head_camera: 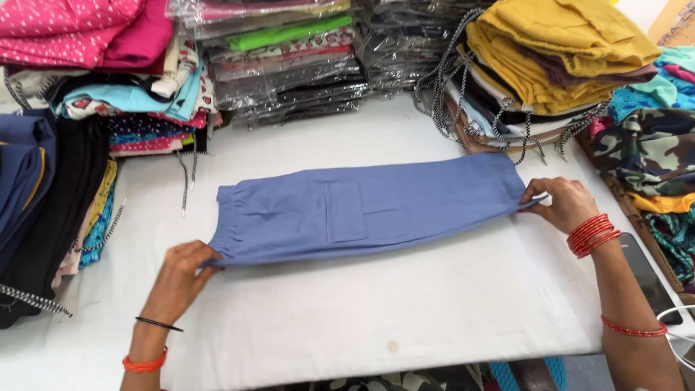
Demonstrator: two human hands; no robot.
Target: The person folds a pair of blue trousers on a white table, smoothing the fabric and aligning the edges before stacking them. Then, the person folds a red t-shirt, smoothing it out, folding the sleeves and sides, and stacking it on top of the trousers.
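Trousers (369, 211), blue, folded lengthwise, lie flat across middle of white desk (405, 304), waistband toward left, patch pocket facing up. Left hand (181, 271) pinches near waistband corner, fingers closed on fabric. Right hand (561, 203) pinches hem end at right, red bangles on wrist. Yellow folded stack (565, 51) behind right, plastic-wrapped packs (289, 65) at back centre, pink and dark piles (65, 87) left.

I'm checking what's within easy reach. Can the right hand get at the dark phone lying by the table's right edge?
Probably yes. The phone lies just beside the right forearm with nothing on top, but the right hand is pinching the blue trousers and would have to let go first.
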